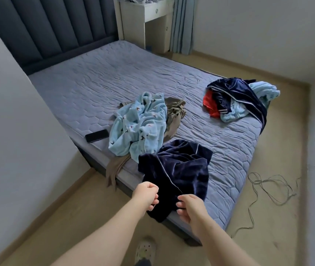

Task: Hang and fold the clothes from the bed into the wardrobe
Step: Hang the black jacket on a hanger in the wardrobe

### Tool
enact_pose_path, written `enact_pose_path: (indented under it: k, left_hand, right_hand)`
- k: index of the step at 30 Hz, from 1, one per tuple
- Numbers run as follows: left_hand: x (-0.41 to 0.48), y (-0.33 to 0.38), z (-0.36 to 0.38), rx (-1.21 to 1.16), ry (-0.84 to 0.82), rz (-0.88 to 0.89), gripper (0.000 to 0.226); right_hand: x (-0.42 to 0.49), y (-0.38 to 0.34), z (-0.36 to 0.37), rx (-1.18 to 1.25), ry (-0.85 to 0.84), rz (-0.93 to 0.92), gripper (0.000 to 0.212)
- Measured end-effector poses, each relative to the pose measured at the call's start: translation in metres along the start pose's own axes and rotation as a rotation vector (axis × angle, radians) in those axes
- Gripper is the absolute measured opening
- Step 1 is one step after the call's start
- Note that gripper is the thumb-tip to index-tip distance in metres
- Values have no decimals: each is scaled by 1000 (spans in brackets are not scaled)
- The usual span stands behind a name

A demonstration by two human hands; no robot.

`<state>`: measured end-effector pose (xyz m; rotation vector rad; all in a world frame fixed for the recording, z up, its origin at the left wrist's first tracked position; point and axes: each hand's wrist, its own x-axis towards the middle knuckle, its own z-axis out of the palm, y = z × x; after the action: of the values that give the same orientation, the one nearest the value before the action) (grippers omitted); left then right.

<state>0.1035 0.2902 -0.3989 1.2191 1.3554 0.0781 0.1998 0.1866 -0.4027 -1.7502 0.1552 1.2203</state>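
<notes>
Navy garment [177,169] lying crumpled at the near corner of the bed [114,73], its lower edge hanging over the side. Left hand [146,194] and right hand [190,207], set close together, each pinch that edge with curled fingers. Beside it lie a light blue fleece [139,123], a brown garment [173,114] and a phone [96,135]; a second pile of clothes [237,98] sits well apart.

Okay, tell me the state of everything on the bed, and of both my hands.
Navy velvet garment: crumpled, hanging over the bed edge
Left hand: pinches its edge
Right hand: pinches its edge
Light blue fleece: heaped
Brown garment: partly under the fleece
Phone: screen dark
Drawer: shut
</notes>
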Motion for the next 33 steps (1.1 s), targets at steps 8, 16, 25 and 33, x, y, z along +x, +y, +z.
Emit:
enact_pose_path:
  k: [8,16,25,33]
  left_hand:
    - [119,63,41,116,-3,-71,21]
    - [265,65,76,658,220,29,24]
    - [369,22,120,1061,-113,11,97]
    - [386,-3,135,1085,-38,168,14]
  right_hand:
    - [113,-57,-27,18,184,-6,11]
    - [268,-82,-34,-725,162,-9,37]
    - [386,-72,-2,-1225,-120,-48,91]
    - [404,-42,11,-1295,-89,-82,26]
